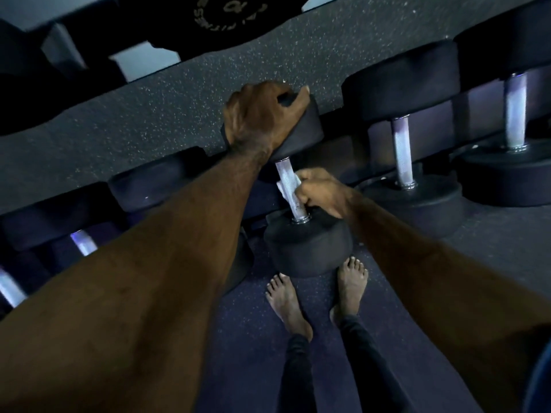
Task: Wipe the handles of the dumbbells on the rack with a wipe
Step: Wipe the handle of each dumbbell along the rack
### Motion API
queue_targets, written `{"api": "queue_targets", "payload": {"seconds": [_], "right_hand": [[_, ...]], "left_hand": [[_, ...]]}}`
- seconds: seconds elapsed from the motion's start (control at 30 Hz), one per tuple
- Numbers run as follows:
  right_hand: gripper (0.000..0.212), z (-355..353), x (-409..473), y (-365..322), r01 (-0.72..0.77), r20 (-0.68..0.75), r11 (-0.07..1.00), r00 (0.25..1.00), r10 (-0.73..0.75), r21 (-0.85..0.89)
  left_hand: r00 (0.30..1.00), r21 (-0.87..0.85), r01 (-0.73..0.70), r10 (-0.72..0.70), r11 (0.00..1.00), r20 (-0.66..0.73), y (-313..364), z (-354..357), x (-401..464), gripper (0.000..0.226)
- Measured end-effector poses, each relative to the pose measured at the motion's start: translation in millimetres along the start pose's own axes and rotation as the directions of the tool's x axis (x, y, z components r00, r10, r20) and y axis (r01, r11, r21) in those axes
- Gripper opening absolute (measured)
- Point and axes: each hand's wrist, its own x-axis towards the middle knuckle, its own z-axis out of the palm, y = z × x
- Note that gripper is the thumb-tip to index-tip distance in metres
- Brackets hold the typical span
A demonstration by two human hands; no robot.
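Wipe (286, 186) around dumbbell handle (290, 186)

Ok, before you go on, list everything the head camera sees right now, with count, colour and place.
dumbbell being wiped: one, black heads, silver handle, centre
wipe: one, white, wrapped round that handle
other dumbbells: at least four, black with silver handles, two right, others left in shadow
weight plate: one, black, top
floor: dark speckled rubber
left hand: grips the far head
right hand: pinches the wipe on the handle
feet: two, bare, below the dumbbell
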Motion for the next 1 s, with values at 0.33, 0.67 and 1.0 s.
{"api": "queue_targets", "payload": {"seconds": [0.33, 0.67, 1.0], "right_hand": [[0.033, -1.5, -7.7, 5.4, -0.013, 0.017, 1.0, 1.0, 0.013, -0.008], [0.013, 2.4, -21.9, 1.8, 0.01, 0.049, 0.999, 0.999, -0.007, -0.049], [0.019, 3.5, -6.5, -1.3, 0.005, -0.034, 0.997, 0.999, -0.008, -0.08]], "left_hand": [[1.0, -0.028, 0.011, -0.012, 1.0, -0.015, 2.5, -4.0, -3.2, 0.06], [1.0, -0.022, 0.009, -0.009, 1.0, -0.012, 2.5, -4.3, -3.1, 0.059], [1.0, -0.021, 0.01, -0.011, 1.0, -0.015, 3.5, -6.2, -2.7, 0.058]]}}
